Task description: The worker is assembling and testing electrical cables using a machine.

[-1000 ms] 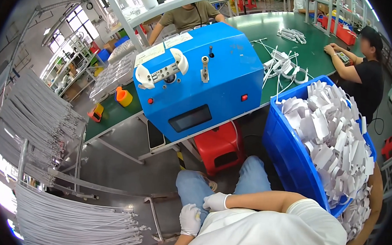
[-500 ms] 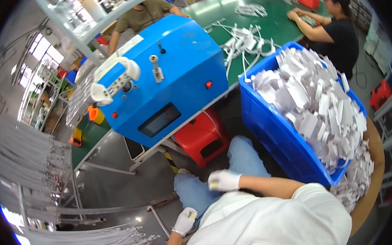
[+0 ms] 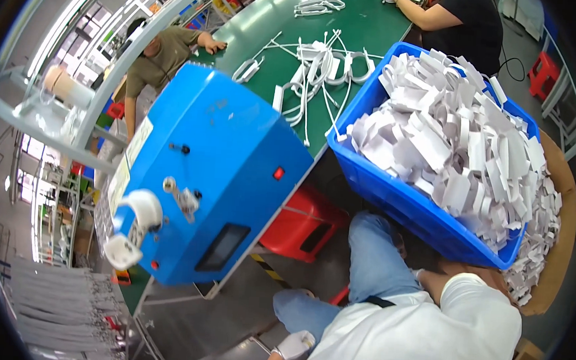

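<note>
My left hand [image 3: 296,345], in a white glove, rests low beside my left thigh with its fingers curled. A small yellowish patch shows at its fingertips; whether something is held there I cannot make out. Only a sliver of white glove shows of my right hand [image 3: 418,274], down beside my right thigh; its fingers are hidden behind my leg and shirt. Right of my legs, nearest that hand, stands a blue plastic bin [image 3: 402,192] heaped with curled white strips [image 3: 429,139]. Ahead on the left is a blue machine [image 3: 237,150] with a dark screen and white curved fittings.
A red stool [image 3: 302,224] sits under the green table [image 3: 255,66]. White looped cables [image 3: 318,69] lie on that table. Two people work around it. More white strips fill a round brown container [image 3: 564,243] behind the bin. Grey cables hang from a rack [image 3: 63,305] at lower left.
My right hand has gone from over my lap to beside my right thigh. The view has shifted, and the left-hand person's hand now lies on the green table.
</note>
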Available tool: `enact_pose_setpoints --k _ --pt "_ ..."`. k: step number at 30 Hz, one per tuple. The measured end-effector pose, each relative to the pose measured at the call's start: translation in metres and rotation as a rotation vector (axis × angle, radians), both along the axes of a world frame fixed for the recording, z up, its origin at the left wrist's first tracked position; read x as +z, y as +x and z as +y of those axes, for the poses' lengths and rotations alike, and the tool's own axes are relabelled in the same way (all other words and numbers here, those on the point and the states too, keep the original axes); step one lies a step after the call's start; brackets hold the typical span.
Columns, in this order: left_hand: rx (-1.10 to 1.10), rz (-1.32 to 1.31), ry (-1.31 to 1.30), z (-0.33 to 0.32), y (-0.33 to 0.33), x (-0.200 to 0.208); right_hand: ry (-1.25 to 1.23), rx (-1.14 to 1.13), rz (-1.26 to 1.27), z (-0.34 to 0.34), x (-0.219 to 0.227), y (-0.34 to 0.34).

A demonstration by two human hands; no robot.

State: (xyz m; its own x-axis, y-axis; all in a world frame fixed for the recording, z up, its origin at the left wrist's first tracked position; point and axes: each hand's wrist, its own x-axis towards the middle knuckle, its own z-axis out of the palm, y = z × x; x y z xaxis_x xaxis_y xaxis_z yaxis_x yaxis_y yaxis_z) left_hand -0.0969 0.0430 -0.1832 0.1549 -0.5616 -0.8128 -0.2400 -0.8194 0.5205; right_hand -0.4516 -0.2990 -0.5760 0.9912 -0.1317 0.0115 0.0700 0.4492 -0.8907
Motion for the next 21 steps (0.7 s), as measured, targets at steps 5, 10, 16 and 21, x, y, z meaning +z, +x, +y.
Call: enact_pose_setpoints --k 5,10,16,21 --pt "-0.070 0.306 -0.082 0.092 0.031 -0.170 -0.155 -0.124 0.054 0.012 -0.005 0.006" --pt "-0.195 0.175 -0.079 -0.005 0.175 -0.150 -0.309 -0.329 0.128 0.021 0.015 0.066" --pt "-0.239 0.135 -0.074 -0.096 0.237 -0.114 -0.467 -0.450 0.358 0.033 0.000 0.053" --pt "-0.214 0.115 -0.065 -0.130 0.236 -0.088 -0.604 -0.468 0.555 0.053 -0.004 0.043"
